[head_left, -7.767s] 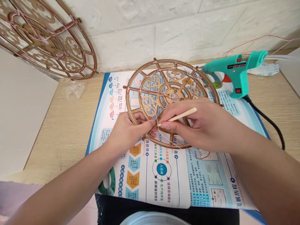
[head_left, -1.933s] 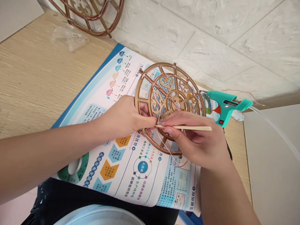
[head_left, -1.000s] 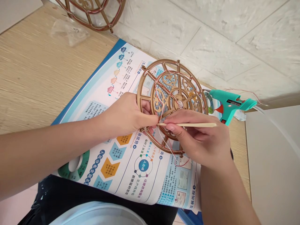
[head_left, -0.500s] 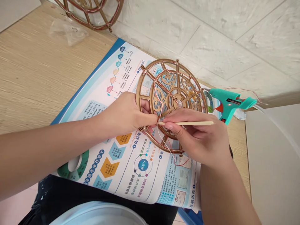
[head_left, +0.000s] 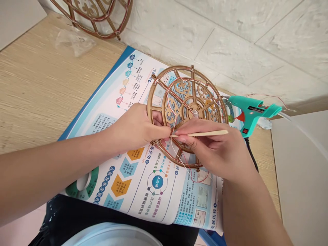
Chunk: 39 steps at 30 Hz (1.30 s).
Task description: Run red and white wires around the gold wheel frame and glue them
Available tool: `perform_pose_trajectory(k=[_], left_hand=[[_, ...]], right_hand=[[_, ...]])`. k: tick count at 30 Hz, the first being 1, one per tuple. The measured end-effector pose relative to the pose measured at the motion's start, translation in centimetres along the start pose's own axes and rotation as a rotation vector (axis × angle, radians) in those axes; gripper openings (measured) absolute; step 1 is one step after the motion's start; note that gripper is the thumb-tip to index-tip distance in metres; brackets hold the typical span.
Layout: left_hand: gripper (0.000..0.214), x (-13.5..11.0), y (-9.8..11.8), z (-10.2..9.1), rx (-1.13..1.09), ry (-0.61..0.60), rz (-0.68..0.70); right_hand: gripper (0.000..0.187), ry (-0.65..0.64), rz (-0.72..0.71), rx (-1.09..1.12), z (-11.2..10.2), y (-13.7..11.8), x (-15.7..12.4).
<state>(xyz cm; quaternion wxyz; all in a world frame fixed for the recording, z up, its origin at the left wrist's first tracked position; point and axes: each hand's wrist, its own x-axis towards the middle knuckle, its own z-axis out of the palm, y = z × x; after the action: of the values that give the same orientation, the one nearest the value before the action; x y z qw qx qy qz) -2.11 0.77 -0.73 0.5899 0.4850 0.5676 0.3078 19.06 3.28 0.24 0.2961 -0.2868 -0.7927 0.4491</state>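
My left hand (head_left: 135,131) holds the round gold fretwork frame (head_left: 191,109) at its lower left rim. The thumb is on top and the fingers go behind, so they are clamped on the rim. My right hand (head_left: 212,147) holds a thin bamboo stick (head_left: 202,134) with the thumb and fingers pressed together on it, and the tip of the stick comes to the wires just beside my left thumb.

The frame is over the printed paper sheet (head_left: 159,201), near the back edge of the wooden bench (head_left: 46,85) and close to the white brick wall (head_left: 230,44). I cannot tell if it touches the sheet.

As far as I can see, thin white and red wires (head_left: 176,157) are already laid across much of the frame, along its spokes and rings. Some loose ends are left, and they hang from the lower side over the sheet. A second frame (head_left: 89,17), with wires on it too, leans at the wall in the back left corner. The turquoise hot glue gun (head_left: 249,112) lies at the right, its small lamp lit, and a clear plastic bag (head_left: 75,41) lies on the bench at the left.
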Motion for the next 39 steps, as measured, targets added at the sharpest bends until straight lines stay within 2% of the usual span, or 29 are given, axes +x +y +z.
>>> perform_pose_trajectory(k=[5,11,16,21,26,33,39], left_hand=[[0.011,0.0,0.04,0.04,0.008,0.014,-0.006],[0.01,0.03,0.27,0.09,-0.034,-0.006,-0.006],[0.009,0.02,0.52,0.11,-0.078,-0.024,-0.01],[0.007,0.2,0.41,0.15,-0.102,-0.034,-0.032],[0.006,0.27,0.28,0.22,-0.083,-0.028,-0.035],[0.005,0.22,0.6,0.05,-0.04,-0.025,-0.045],[0.005,0.23,0.81,0.03,-0.001,-0.012,-0.069]], right_hand=[[0.006,-0.01,0.017,-0.015,-0.08,0.21,0.05],[0.009,0.009,-0.047,-0.058,-0.22,0.09,0.16],[0.01,-0.028,-0.101,-0.122,-0.54,-0.02,0.12],[0.008,0.032,-0.13,-0.112,-0.82,-0.02,-0.01],[0.007,0.034,-0.156,-0.135,-0.83,-0.06,-0.11],[0.02,-0.002,-0.169,-0.14,-0.65,-0.38,-0.18],[0.021,-0.039,-0.113,-0.128,-0.81,-0.63,-0.06]])
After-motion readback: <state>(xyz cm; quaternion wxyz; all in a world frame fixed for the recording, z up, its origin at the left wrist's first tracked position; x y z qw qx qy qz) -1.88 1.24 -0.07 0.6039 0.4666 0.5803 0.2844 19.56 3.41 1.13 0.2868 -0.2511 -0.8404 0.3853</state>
